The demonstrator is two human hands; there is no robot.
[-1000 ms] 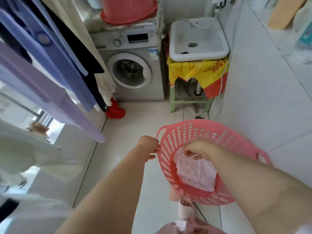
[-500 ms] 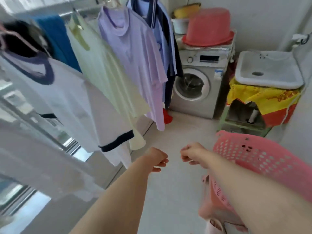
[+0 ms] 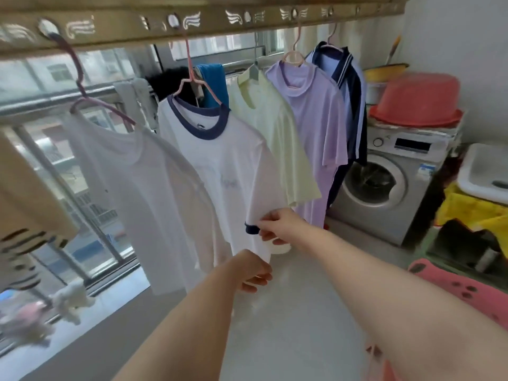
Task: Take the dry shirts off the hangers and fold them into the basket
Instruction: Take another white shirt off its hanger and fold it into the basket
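Several shirts hang on hangers from the overhead rail (image 3: 115,26). A white shirt with a navy collar (image 3: 220,171) hangs in the middle on a pink hanger (image 3: 189,78). My right hand (image 3: 277,226) pinches its navy-trimmed sleeve cuff. Below it, my left hand (image 3: 253,270) is at the shirt's hem with fingers loosely curled; whether it holds the cloth is unclear. A plain white shirt (image 3: 132,182) hangs to the left; pale yellow (image 3: 275,138), lilac (image 3: 316,125) and navy-blue (image 3: 349,105) shirts hang to the right. The pink basket (image 3: 461,287) shows at the lower right.
A washing machine (image 3: 384,188) stands at the back right with a red basin (image 3: 417,100) upturned on top. A white sink (image 3: 483,171) over a yellow cloth (image 3: 467,210) sits at the right edge. Windows (image 3: 68,174) run along the left. Pale tiled floor (image 3: 288,312) lies ahead.
My view rose from the basket to the rail. My right hand left the folded cloth in the basket and took the shirt's sleeve cuff; my left hand rose to the hem.
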